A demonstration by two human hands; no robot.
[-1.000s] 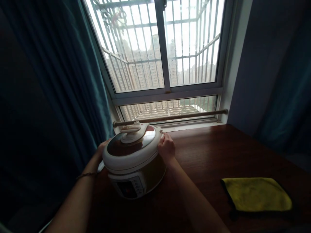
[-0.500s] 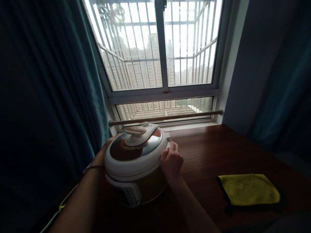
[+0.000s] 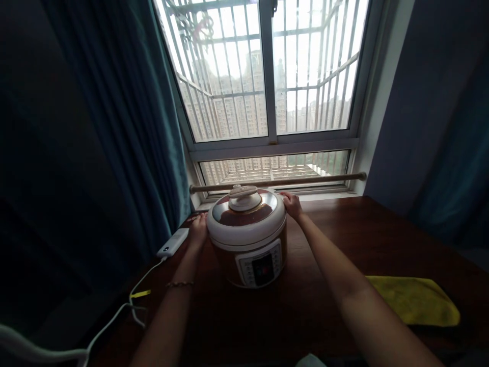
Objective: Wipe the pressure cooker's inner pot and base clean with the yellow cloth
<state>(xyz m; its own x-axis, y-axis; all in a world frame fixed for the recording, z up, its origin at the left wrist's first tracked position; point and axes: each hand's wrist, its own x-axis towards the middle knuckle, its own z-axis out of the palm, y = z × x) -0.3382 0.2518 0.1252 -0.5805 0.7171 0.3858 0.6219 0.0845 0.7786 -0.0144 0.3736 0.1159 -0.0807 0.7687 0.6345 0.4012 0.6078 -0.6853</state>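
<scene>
An electric pressure cooker (image 3: 244,237) stands upright on the brown wooden table, its lid closed. The control panel (image 3: 263,267) on its front faces me. My right hand (image 3: 292,205) grips the rim at the far right side, fingers bent around the edge there. On the opposite side my left hand (image 3: 198,230) is closed against the cooker's upper edge; its fingertips are partly hidden. The lid handle (image 3: 243,192) lies between the two hands, and neither touches it.
A yellow cloth (image 3: 414,300) lies to the right, partly behind my right forearm. On the left, a white power strip (image 3: 173,242) with a white cable (image 3: 147,275) lies beside the blue curtain (image 3: 141,153). A wooden rail (image 3: 317,180) crosses below the window.
The cooker has turned, so its control panel now faces me more squarely. My right hand has moved to the far right rim. The view has shifted, and the power strip shows now.
</scene>
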